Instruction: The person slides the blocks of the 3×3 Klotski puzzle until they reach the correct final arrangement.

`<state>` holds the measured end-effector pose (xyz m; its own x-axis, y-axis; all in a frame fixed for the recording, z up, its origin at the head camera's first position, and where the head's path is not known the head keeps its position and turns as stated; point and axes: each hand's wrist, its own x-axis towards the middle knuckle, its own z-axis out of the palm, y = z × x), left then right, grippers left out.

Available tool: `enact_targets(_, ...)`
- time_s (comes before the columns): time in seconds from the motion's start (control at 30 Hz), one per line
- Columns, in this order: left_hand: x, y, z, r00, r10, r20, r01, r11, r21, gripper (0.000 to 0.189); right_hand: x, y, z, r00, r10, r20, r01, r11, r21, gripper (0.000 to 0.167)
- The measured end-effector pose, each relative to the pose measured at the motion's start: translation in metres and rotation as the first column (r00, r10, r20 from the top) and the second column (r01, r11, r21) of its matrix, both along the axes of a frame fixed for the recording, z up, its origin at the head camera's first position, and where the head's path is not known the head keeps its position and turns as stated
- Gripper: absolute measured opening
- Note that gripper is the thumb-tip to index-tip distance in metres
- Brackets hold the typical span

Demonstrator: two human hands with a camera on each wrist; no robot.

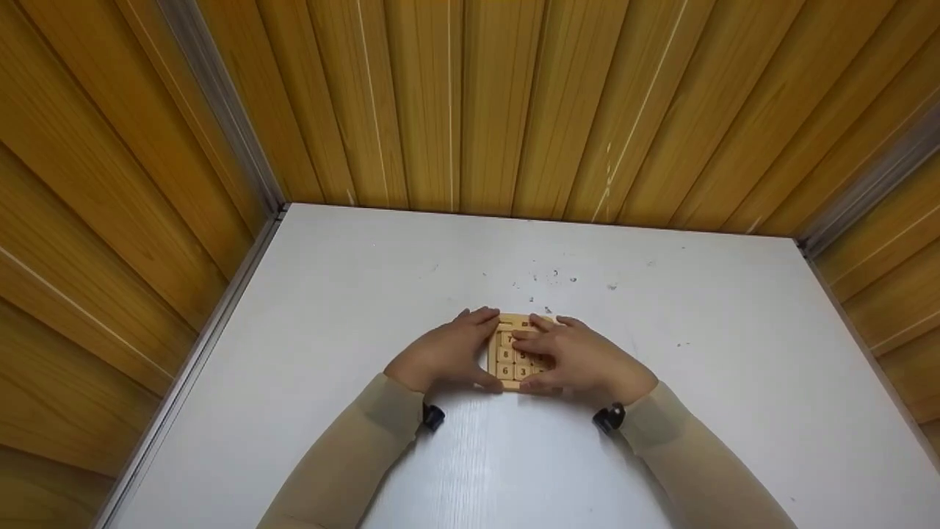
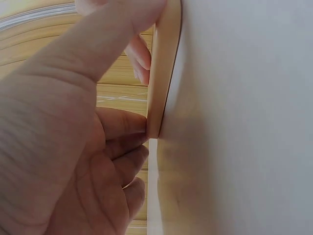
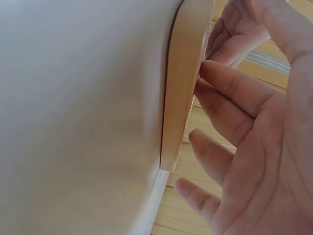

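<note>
Left hand (image 1: 449, 354): grip holding wooden number board (image 1: 513, 363) by left side, thumb at its near corner, fingers at far one. Right hand (image 1: 590, 357): grip wide, fingers spread over board's numbered tiles (image 1: 505, 354), thumb at near edge. Board flat on white bench (image 1: 367, 279). Nearer than board, both sides: black wrist devices (image 1: 433, 417), beige sleeves (image 1: 338, 452). Beyond board: plank-patterned wall (image 1: 499, 110).

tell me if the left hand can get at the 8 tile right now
Probably yes: the left hand touches the left side of the number board, close to the 8 tile, and the right hand does not cover that tile.
</note>
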<state>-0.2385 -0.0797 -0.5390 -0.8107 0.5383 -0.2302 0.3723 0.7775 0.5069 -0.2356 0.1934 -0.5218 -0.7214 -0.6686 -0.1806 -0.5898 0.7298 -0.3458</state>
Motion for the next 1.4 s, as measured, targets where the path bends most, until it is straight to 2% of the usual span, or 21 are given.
enact_targets(0.63,-0.001,0.006,0.001,1.000,0.011,0.029,-0.012,1.000,0.012,0.128,0.003,0.016,-0.001,0.999,-0.023,-0.033,0.023,1.000,0.001,0.074)
enact_targets(1.03,0.000,0.010,0.002,1.000,-0.008,0.000,0.008,1.000,-0.002,0.128,0.006,0.023,0.000,0.998,-0.056,-0.043,0.056,0.998,0.001,0.070)
enact_targets(1.4,0.004,0.002,0.005,1.000,0.015,0.017,-0.015,1.000,0.016,0.127,0.008,0.018,-0.001,0.996,-0.043,-0.075,0.043,0.999,-0.001,0.072)
